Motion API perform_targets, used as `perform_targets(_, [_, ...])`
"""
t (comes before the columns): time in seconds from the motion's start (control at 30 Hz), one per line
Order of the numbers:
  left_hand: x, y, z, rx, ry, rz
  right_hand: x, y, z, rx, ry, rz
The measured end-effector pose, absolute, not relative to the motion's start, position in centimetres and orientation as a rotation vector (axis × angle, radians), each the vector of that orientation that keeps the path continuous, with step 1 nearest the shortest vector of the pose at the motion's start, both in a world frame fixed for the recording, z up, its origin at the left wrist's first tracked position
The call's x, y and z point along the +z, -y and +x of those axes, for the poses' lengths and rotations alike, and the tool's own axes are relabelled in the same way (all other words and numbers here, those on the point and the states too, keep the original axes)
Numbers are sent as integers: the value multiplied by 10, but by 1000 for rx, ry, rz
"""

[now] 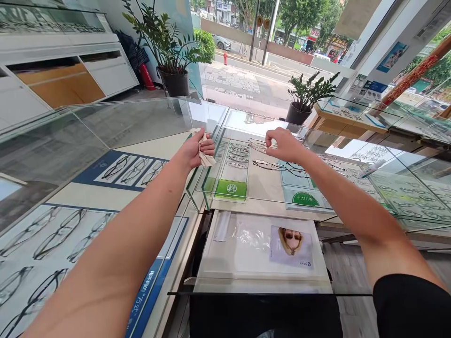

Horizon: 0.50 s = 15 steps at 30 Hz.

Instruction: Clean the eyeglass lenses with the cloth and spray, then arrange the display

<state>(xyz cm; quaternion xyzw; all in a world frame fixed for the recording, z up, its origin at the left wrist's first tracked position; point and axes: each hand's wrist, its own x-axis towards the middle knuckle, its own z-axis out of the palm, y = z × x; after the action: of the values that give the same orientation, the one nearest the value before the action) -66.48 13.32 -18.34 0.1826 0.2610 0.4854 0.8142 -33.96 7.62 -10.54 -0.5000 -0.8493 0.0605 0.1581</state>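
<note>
My left hand (200,149) is closed around a crumpled beige cloth (207,160) above the glass case's left part. Over the glass to the right, my right hand (282,144) has its thumb and index finger pinched together. A thin-framed pair of glasses (257,145) shows beside those fingertips; whether it is held or lies under the glass is unclear. Below that hand, dark-rimmed glasses (269,165) lie inside the case. Near them are a green card (230,188) and a column of small frames (238,155).
An open drawer (220,267) holds a photo card (291,247) and clear plastic (251,235). More glasses (59,233) lie in the left case. Glass edges (206,197) rise between the cases. Potted plants (175,83) stand beyond. A white tube (373,168) is at the right.
</note>
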Motion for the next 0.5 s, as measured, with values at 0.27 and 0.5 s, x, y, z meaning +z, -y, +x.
perform_targets(0.27, [-187, -133, -665, 1033, -547, 377, -154, -132, -322, 13, 2569, -1649])
perform_targets(0.5, [-188, -133, -665, 1033, -526, 376, -174, -137, -311, -10, 2608, -1655])
